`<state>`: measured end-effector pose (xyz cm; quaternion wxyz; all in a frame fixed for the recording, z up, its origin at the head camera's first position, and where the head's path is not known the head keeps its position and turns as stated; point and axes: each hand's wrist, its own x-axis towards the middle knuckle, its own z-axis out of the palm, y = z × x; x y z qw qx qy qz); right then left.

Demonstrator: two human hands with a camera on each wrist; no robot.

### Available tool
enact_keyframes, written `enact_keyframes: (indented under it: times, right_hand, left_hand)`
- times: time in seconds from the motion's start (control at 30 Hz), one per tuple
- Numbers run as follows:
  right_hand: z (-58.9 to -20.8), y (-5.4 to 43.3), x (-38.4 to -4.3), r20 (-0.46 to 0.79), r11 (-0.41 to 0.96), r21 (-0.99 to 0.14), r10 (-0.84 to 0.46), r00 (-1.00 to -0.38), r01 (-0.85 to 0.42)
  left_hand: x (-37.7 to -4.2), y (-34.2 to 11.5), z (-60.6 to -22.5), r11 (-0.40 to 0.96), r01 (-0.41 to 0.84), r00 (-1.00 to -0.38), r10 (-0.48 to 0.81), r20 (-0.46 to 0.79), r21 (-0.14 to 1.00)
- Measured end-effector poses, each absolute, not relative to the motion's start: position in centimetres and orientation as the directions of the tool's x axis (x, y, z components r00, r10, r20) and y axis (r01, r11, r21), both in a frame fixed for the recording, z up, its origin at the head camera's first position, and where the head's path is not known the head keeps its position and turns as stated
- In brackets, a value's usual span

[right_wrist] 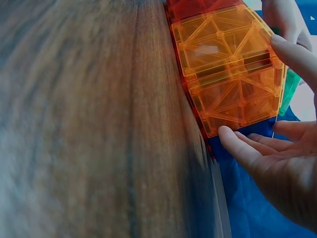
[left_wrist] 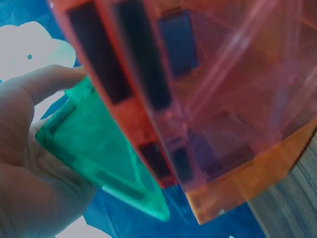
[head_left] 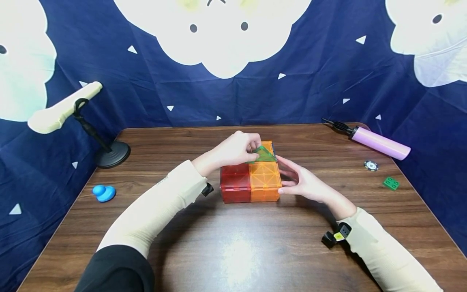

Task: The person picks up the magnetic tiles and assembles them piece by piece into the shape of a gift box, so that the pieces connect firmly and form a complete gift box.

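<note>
My left hand (head_left: 238, 149) pinches a green triangular magnetic tile (head_left: 265, 154) between thumb and fingers, over the top of a box built of see-through tiles. In the left wrist view, the green tile (left_wrist: 106, 144) tilts beside the box's red edge. Red tiles (head_left: 235, 177) form the box's left half and orange tiles (head_left: 264, 174) its right half. My right hand (head_left: 303, 181) has its fingers spread at the box's right side. The right wrist view shows fingertips right at the orange tiles (right_wrist: 237, 94).
On the left stand a blue rounded object (head_left: 104, 192) and a black stand (head_left: 112, 154) bearing a cream-coloured piece (head_left: 65, 109). At right lie a purple hand pump (head_left: 381, 142), a poker chip (head_left: 371, 165) and a green toy brick (head_left: 391, 183). A blue cloth hangs behind the wooden table (head_left: 175, 251).
</note>
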<state>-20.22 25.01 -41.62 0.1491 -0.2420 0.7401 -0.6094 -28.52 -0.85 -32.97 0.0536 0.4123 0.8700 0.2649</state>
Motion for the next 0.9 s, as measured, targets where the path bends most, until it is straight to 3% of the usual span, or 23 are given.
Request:
enact_keyframes:
  times: [0.23,0.9]
  right_hand:
    - [-41.6,25.13,-20.17,0.048,0.152,-0.977,-0.533,-0.845,-0.152]
    - [-41.59,25.02,-20.25,0.056,0.146,-0.976,-0.548,-0.835,-0.162]
  left_hand:
    - [-28.57,-1.19,-33.08,0.491,0.674,-0.642,0.758,0.11,0.552]
    - [-28.9,-0.85,-33.13,0.513,0.695,-0.643,0.757,0.117,0.505]
